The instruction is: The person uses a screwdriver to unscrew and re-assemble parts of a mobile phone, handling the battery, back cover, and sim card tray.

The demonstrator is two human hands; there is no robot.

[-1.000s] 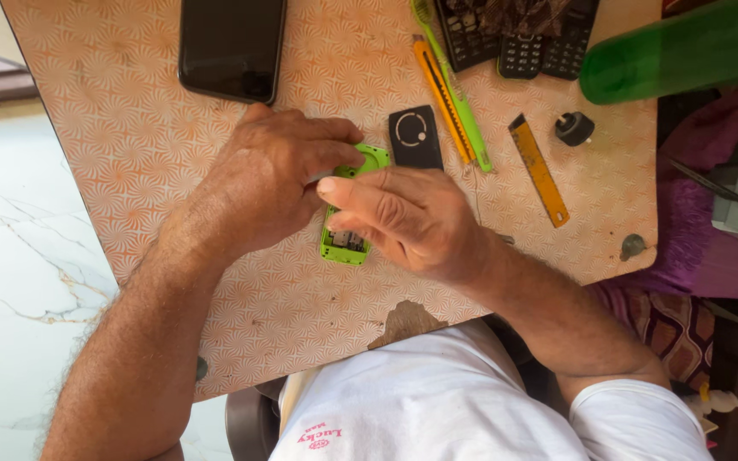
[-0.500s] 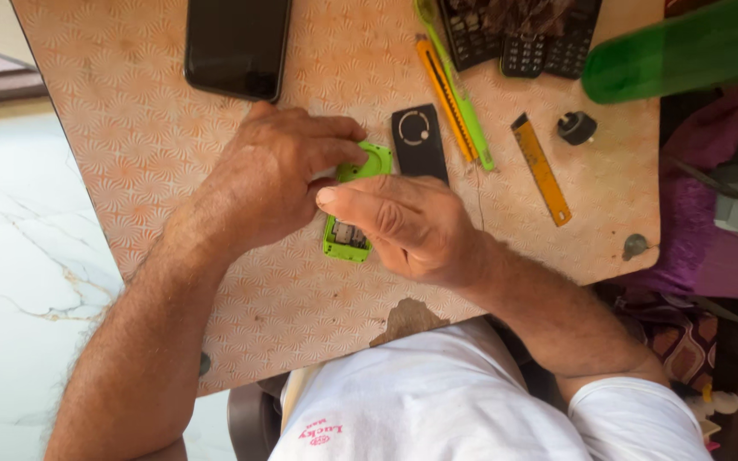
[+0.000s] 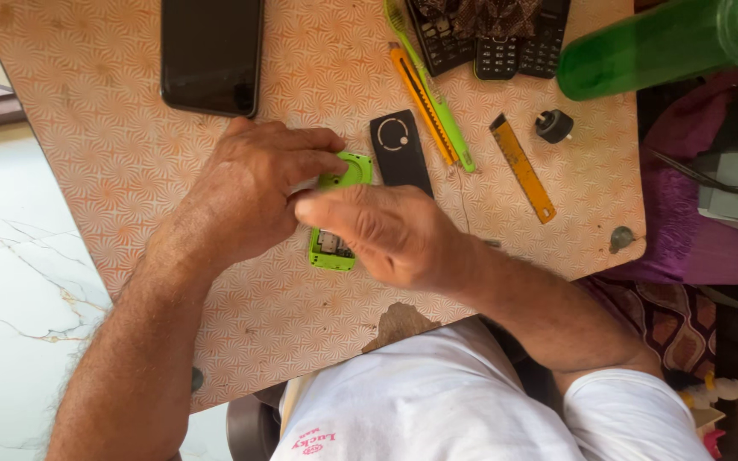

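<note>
Green bottle (image 3: pixel 659 43) lying top right, contents not visible. Green phone shell (image 3: pixel 335 230) at table (image 3: pixel 87 128) centre, circuit board showing in lower end. Left hand (image 3: pixel 249 192) closed round shell's upper end, fingers (image 3: pixel 318 162) on top edge. Right hand (image 3: pixel 386 230) clamped over shell's middle, thumb pressing across. Black cover (image 3: pixel 401 154) just beside, smartphone (image 3: pixel 211 55) further up. Vs 0.5 s ago: same grip, shell in same spot, no real change.

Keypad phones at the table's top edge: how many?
2, side by side: one black keypad phone left, another right. A dark patterned cloth covers their upper parts; more may be hidden.
</note>
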